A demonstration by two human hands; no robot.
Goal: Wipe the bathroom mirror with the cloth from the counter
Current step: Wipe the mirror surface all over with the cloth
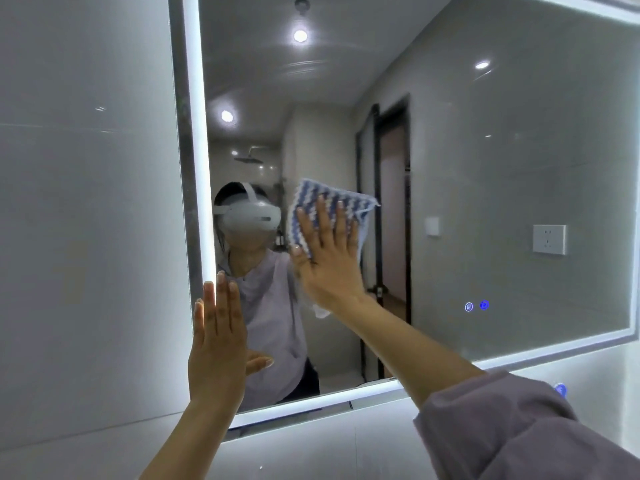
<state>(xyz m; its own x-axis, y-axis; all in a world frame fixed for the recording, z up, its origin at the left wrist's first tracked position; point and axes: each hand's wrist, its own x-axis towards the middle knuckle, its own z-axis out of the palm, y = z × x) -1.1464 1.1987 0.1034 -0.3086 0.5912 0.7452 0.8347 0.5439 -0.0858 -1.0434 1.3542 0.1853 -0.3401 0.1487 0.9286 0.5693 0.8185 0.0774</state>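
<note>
The left hand (216, 341) is held flat at the mirror's (502, 174) lit left edge, fingers (221, 299) straight, holding nothing. Right of it, the right hand (329, 261) presses the blue-and-white cloth (311, 199) to the glass, fingers spread. Wiping is under way; next probably calls for an even-pressured sweep rightward.

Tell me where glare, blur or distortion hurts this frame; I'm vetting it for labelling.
Head view: the lit strip blooms white along the left and bottom edges of the mirror; reflected ceiling lights make small hot spots; the wide lens slants and bows its edges; right hand and cloth read clearly, slightly soft.
</note>
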